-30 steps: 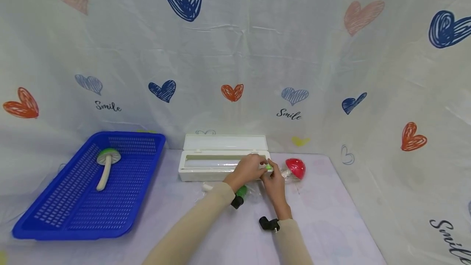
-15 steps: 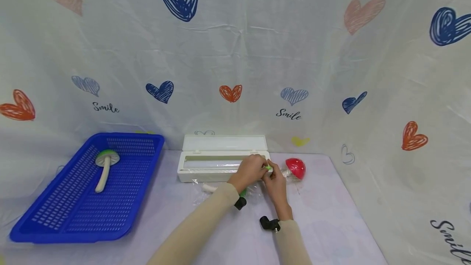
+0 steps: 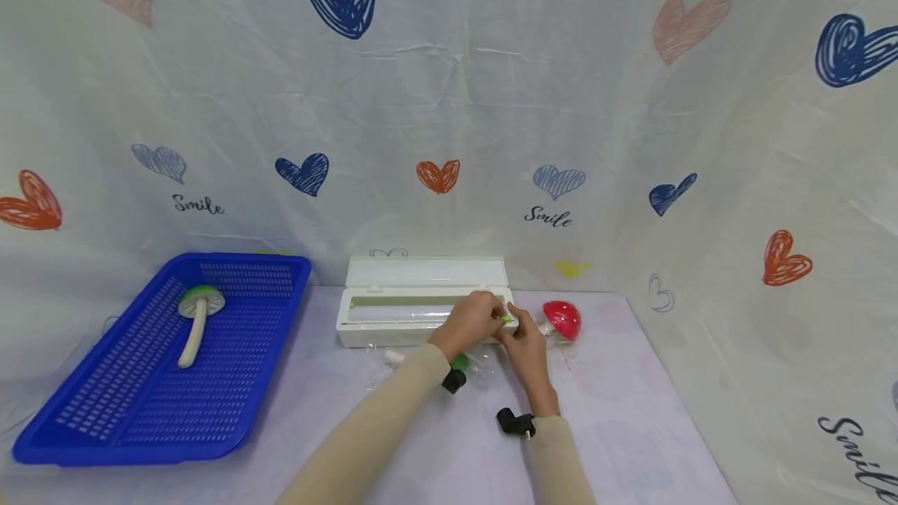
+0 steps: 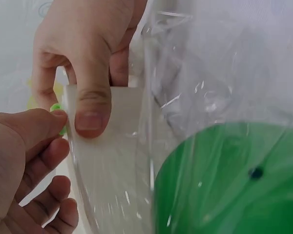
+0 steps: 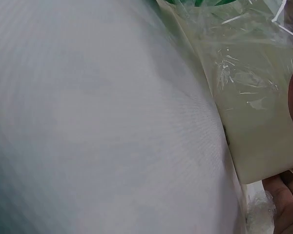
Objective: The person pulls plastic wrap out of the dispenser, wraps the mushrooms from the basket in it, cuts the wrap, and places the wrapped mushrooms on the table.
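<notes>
A white cling film dispenser [image 3: 393,333] stands with its lid raised and a roll of film inside. My left hand [image 3: 471,321] pinches a small green slide cutter [image 4: 56,106] between thumb and finger at the dispenser's right end. My right hand [image 3: 525,341] grips that same end, its thumb [image 4: 93,114] pressed on the front wall. Clear film hangs over the front, around a toy mushroom with a green cap [image 4: 224,180] and white stem [image 3: 394,358]. In the head view, the left forearm partly hides this mushroom.
A red-capped mushroom [image 3: 563,321] in clear film lies right of the dispenser. On the left stands a blue mesh basket [image 3: 281,310] holding another green-capped mushroom [image 3: 199,322]. Behind the table hangs a white sheet [image 3: 449,100] printed with hearts.
Both hands stay at the dispenser's right end. The left fingers shift slightly about the green cutter, and the head view drifts a little.
</notes>
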The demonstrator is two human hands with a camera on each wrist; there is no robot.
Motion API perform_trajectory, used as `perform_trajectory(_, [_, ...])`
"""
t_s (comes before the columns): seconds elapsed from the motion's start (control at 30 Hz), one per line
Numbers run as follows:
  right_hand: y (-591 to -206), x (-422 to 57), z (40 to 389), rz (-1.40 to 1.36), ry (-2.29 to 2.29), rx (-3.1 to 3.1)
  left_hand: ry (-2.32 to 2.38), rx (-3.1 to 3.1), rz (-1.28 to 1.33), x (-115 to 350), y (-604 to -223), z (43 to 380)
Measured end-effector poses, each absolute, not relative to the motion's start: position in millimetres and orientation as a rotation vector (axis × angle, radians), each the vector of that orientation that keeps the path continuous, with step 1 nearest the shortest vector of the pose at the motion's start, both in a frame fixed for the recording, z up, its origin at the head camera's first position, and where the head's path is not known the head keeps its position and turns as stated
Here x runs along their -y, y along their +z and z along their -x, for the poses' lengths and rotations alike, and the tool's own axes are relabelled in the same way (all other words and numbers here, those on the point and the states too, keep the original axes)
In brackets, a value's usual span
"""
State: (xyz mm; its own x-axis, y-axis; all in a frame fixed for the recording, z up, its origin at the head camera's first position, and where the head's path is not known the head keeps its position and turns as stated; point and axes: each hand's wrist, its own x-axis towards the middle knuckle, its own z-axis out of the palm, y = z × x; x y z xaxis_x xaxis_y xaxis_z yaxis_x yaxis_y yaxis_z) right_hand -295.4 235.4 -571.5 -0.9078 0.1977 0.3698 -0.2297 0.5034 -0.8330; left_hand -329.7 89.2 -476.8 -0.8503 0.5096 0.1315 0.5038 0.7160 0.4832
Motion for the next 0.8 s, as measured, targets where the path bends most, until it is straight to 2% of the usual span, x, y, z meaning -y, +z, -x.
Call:
perform_trajectory(0.27, [-569,-236,295,-0.042,1.568,2.307,0.793,-2.848,-0.851,-76,-476,336])
perform_trajectory(0.8, [-567,-236,295,-0.069,1.591,2.309,0.844,-2.828,-0.773,-37,-476,332])
